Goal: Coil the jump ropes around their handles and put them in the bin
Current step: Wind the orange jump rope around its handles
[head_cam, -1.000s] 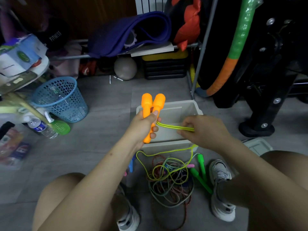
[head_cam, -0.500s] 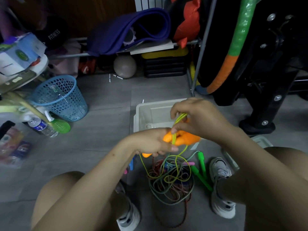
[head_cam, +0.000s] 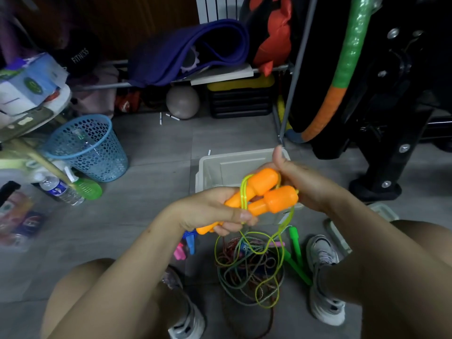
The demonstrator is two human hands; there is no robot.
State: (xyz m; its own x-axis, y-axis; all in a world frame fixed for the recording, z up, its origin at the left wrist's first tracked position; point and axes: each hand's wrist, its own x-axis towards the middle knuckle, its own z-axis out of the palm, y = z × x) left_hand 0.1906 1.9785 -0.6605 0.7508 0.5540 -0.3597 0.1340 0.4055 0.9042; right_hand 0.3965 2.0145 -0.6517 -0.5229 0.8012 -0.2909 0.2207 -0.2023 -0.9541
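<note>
My left hand [head_cam: 215,211] grips two orange jump-rope handles [head_cam: 266,192] held side by side, their thick ends pointing right. A yellow-green rope [head_cam: 244,192] loops once around the handles and trails down to the floor. My right hand [head_cam: 308,182] is behind the thick ends with its thumb raised, holding the rope there. The white bin [head_cam: 208,167] stands on the floor just beyond my hands. Below them lies a tangle of other ropes [head_cam: 249,272], with green handles [head_cam: 296,253] on its right and blue and pink handles [head_cam: 186,245] on its left.
A blue mesh basket [head_cam: 90,148] stands at the left with a water bottle [head_cam: 61,189] and a green paddle [head_cam: 85,189] beside it. A grey ball [head_cam: 182,101] lies under the rack behind. Black exercise equipment [head_cam: 381,143] stands at the right. My knees and shoes frame the ropes.
The handles swung from upright to lying sideways in my left hand. My right hand carried the rope from the right, up over the handles, and round behind their thick ends.
</note>
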